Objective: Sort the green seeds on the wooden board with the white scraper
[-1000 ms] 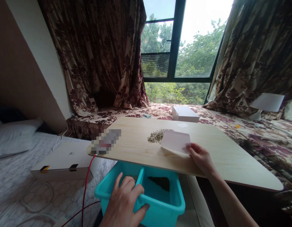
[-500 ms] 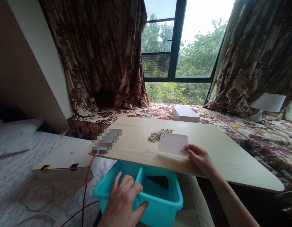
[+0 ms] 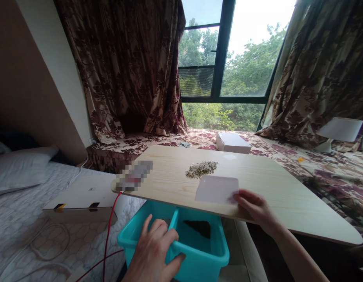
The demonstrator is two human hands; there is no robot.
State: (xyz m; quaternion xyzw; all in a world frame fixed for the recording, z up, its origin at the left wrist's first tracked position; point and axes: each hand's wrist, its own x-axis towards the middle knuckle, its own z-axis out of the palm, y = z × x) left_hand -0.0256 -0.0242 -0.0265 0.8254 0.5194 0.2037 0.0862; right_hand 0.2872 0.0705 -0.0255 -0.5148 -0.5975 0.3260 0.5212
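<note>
My right hand (image 3: 253,205) pinches a thin white rectangular sheet (image 3: 216,188) by its right edge, just above the near side of the light wooden tabletop (image 3: 266,192). Beyond the sheet lies a loose pile of small greenish-brown grains (image 3: 202,169). Below the table edge stands a turquoise two-compartment bin (image 3: 203,248). My left hand (image 3: 158,244) grips its near rim by the divider, fingers inside and thumb outside. Dark grains (image 3: 199,228) lie on the floor of the right compartment. Most of the left compartment is hidden by my hand.
A blurred-out device (image 3: 133,176) with a red cable (image 3: 108,225) sits at the table's left end. On the bed to the left rests a white box (image 3: 84,196). Another white box (image 3: 233,143) and a lamp (image 3: 340,129) stand on the window ledge.
The white sheet in my right hand has moved toward me, off the near side of the grain pile, so more of the pile shows. My left hand stays on the bin.
</note>
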